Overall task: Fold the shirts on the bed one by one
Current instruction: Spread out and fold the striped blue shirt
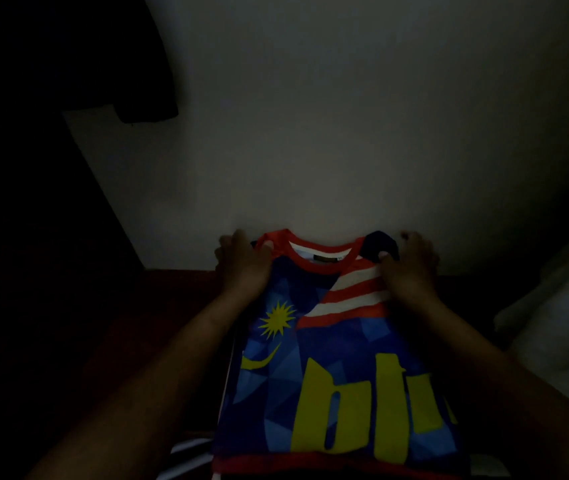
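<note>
A blue shirt (331, 358) with a red collar, red and white stripes, a yellow star and large yellow letters hangs in front of me, its front facing me. My left hand (241, 265) grips its left shoulder with the thumb over the fabric near the collar. On the other side my right hand (409, 268) pinches the right shoulder, thumb on the dark sleeve edge. The sleeves seem tucked behind the shirt. The scene is very dim.
A pale wall (310, 116) fills the background. A dark shape (144, 81) hangs at the upper left. A pale pillow or bedding (560, 323) lies at the right. Striped fabric (186, 459) shows below the shirt's lower left edge.
</note>
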A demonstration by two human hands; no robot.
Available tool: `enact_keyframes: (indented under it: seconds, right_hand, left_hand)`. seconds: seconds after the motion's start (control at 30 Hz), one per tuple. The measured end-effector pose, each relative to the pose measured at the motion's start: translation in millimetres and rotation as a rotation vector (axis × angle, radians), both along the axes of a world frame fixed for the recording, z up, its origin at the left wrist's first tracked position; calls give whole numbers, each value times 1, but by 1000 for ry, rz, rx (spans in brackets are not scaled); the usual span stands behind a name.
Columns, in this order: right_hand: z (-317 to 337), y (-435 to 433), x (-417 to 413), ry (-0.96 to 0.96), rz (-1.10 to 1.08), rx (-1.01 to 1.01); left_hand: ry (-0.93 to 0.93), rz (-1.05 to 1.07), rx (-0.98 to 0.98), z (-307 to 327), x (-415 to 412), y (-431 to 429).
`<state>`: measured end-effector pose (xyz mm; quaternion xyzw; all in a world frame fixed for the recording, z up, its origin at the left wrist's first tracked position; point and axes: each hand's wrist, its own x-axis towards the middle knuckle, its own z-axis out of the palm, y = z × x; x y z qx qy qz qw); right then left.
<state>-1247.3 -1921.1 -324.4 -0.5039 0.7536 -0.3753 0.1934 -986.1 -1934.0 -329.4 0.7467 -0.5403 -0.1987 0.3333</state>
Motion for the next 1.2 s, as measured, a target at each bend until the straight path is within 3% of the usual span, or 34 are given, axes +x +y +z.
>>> enact_keyframes:
  seconds: [0.07,0.1,0.17,0.27,0.33,0.47,0.6,0.73,0.83,1.0,1.2]
  right_hand:
    - [-5,29,8,295,263,-77]
    - [-12,42,11,415,422,-65]
    - [-28,60,13,623,649,124]
    - [-39,65,1,764,724,349]
    - [-27,71,-4,775,685,373]
    - [-3,114,19,564,670,322]
    - [-24,163,39,511,657,263]
    - [-45,171,26,547,563,200]
    - [-36,176,16,605,561,260]
    - [20,196,1,639,553,290]
    - [122,252,-9,644,498,281]
  left_hand:
    - [-108,-314,-154,6,-13,37]
    - [-188,-486,-137,5,-19,55]
    - [-433,-705,124,-10,-24,80]
    - [-629,-720,370,-23,-13,82]
    - [-609,-654,352,-11,-10,85]
    - [-475,-697,253,9,-34,134]
    - [-446,-687,229,-15,-48,180]
    - [-503,-621,181,-26,-42,190]
    - [-627,-620,189,-18,-38,191]
    - [-723,-630,240,32,-37,196]
    - [-651,-645,186,142,-50,239]
